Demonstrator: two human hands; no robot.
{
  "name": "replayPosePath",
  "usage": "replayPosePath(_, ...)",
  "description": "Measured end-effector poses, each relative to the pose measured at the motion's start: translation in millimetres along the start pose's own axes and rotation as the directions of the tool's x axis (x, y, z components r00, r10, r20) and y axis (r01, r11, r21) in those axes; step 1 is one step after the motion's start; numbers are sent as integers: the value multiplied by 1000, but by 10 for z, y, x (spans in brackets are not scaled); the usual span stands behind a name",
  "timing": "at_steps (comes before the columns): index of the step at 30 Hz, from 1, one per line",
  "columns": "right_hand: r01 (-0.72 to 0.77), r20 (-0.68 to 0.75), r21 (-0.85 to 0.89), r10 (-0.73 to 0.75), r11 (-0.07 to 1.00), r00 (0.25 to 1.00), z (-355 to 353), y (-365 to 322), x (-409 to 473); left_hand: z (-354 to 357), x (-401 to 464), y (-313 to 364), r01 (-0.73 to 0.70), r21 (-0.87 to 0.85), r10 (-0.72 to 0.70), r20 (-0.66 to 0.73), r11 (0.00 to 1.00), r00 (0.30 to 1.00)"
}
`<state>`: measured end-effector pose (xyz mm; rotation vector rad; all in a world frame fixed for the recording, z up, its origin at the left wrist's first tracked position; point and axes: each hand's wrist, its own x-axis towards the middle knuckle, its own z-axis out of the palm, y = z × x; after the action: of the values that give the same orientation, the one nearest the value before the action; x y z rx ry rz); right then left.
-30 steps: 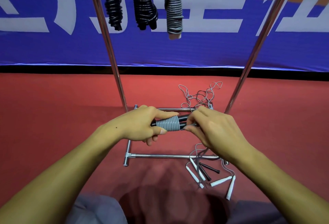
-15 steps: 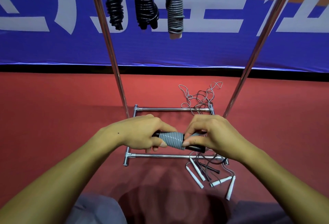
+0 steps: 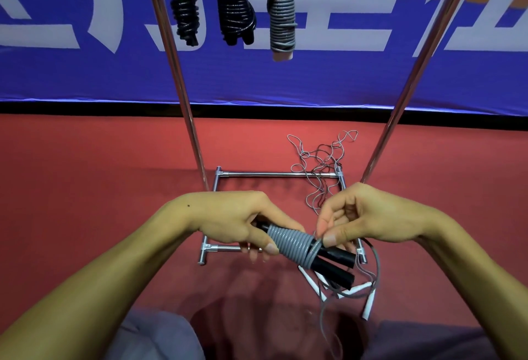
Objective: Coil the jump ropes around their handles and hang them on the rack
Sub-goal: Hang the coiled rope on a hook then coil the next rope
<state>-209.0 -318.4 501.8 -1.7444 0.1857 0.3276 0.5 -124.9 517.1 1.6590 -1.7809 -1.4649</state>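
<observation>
My left hand (image 3: 234, 222) grips one end of a pair of black jump-rope handles (image 3: 334, 265) held side by side. Grey rope (image 3: 291, 242) is coiled tightly around their middle. My right hand (image 3: 368, 214) pinches the grey rope at the right edge of the coil, and the loose end trails down to the floor. Above hang three coiled ropes on the rack: two black ones (image 3: 185, 5) (image 3: 235, 8) and a grey one (image 3: 281, 14).
The metal rack's two uprights (image 3: 177, 79) (image 3: 411, 82) rise from a rectangular base (image 3: 274, 174) on the red floor. Tangled thin ropes (image 3: 323, 159) with white handles (image 3: 367, 305) lie at the base's right side. A blue banner runs behind.
The handle bundle has dropped lower and tilted, its free ends now pointing down to the right. My right hand came off the handles and now pinches the rope beside the coil.
</observation>
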Motion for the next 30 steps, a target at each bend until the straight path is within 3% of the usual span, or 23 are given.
replayPosePath(4,20,16,-36,-20,999,1000,7,44,-4,14,-25,28,-9,5,9,-12,1000,1000)
replayPosePath(10,181,-112,-46,-185,982,976,12,2,33,-13,-102,75,-28,-56,24,-71,998,997)
replayPosePath(17,307,-246,183,-259,934,934,86,101,148,-39,-141,51,-64,-101,46,-176,993,983)
replayPosePath(20,379,-337,204,-299,902,893,145,90,182,-47,-151,66,-85,-123,56,-221,989,974)
replayPosePath(27,511,-566,19,-413,859,714,178,64,230,-57,-133,98,-139,-157,67,-395,978,916)
replayPosePath(30,538,-566,90,-402,838,720,218,77,226,-85,-109,63,-134,-162,41,-478,978,877)
